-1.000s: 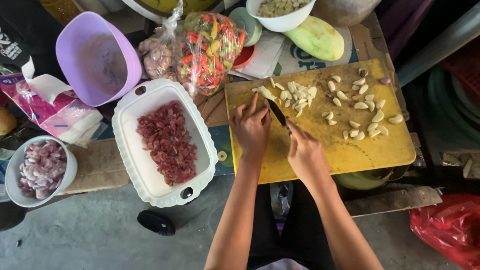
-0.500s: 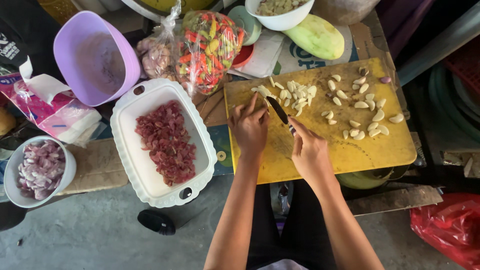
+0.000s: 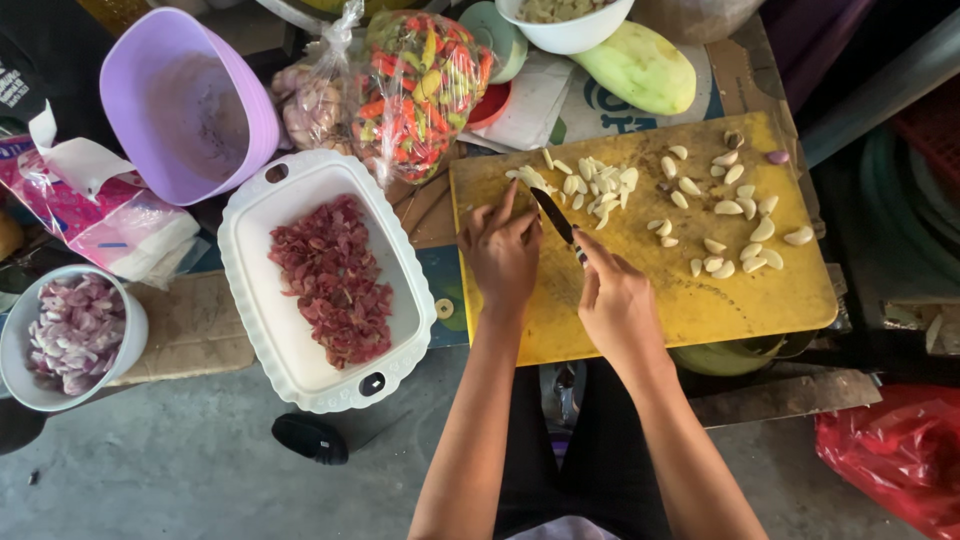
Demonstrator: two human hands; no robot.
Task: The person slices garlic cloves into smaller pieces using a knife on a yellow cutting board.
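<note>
I see my right hand [image 3: 615,300] closed around the handle of a dark knife [image 3: 553,216], blade angled up and away toward the heap of sliced garlic [image 3: 590,185] just beyond the fingertips. My left hand [image 3: 503,250] lies flat-ish on the yellow cutting board [image 3: 700,300], fingers loosely curled and holding nothing that I can make out; its fingertips sit right beside the blade, touching or nearly touching a piece under it.

Whole peeled garlic cloves [image 3: 735,230] are scattered to the right of my right hand, well apart from the cut pile. To the left of my left hand stands a white rectangular tray [image 3: 250,250] of chopped reddish pieces, and farther left a white bowl [image 3: 20,380] of sliced shallots. Beyond my left hand lies a clear bag of chillies [image 3: 425,85].

To slice well here, I judge the left fingertips should tuck back behind the knuckles, the knife tip should stay on the board, and the cuts should be thin and even, with slices pushed away toward the heap.
</note>
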